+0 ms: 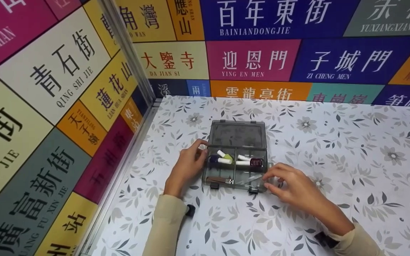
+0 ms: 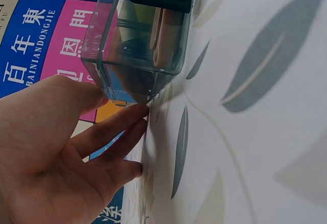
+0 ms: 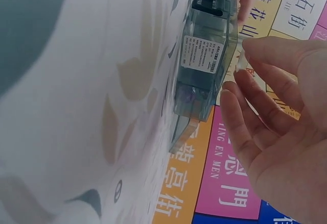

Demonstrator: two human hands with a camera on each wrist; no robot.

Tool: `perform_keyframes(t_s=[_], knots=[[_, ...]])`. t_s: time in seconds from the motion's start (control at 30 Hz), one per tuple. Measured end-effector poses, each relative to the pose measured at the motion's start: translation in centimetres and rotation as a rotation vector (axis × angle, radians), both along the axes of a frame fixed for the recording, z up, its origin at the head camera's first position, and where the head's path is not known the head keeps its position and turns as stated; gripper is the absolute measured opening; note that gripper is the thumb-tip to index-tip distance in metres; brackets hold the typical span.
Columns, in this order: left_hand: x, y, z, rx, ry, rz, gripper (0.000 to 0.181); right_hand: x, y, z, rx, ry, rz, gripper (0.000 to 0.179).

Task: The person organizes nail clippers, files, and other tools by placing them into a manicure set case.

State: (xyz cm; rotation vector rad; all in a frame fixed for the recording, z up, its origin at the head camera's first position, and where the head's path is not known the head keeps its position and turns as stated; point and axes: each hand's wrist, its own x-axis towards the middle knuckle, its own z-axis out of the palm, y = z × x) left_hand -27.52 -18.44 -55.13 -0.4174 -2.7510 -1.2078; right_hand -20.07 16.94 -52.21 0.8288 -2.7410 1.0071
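Note:
A grey see-through plastic box [image 1: 235, 145] lies on the table with its lid [image 1: 238, 134] raised back. Its far left compartment has a green nail polish bottle [image 1: 228, 156] and a dark blue one [image 1: 213, 159], both white-capped. A dark red bottle [image 1: 256, 162] and white caps show in the far right one. Nail clippers [image 1: 219, 179] lie near left. My left hand [image 1: 189, 160] holds the box's left side, thumb and fingers against it. At the near right compartment, my right hand [image 1: 292, 181] pinches the end of a translucent flat strip [image 1: 255, 179]; its kind is unclear.
The table [image 1: 354, 177] has a white leaf-patterned cover. Panels with street names stand behind it [image 1: 255, 58] and along the left [image 1: 62, 71]. A white printed label [image 3: 202, 54] is on the box's side. Dark bands are on both wrists.

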Motion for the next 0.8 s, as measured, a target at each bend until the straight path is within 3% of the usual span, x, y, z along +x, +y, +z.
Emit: perform_keyframes(t_s=[0.43,0.8], knots=[[-0.09,-0.03,0.09,-0.012,-0.007,0.002,0.025,0.00,-0.35,-0.42,-0.011,0.001,-0.004,0.026],[0.03,-0.12,0.00,-0.017,0.019,-0.025,0.026,0.02,-0.02,-0.45,0.015,-0.045,-0.033,0.025]])
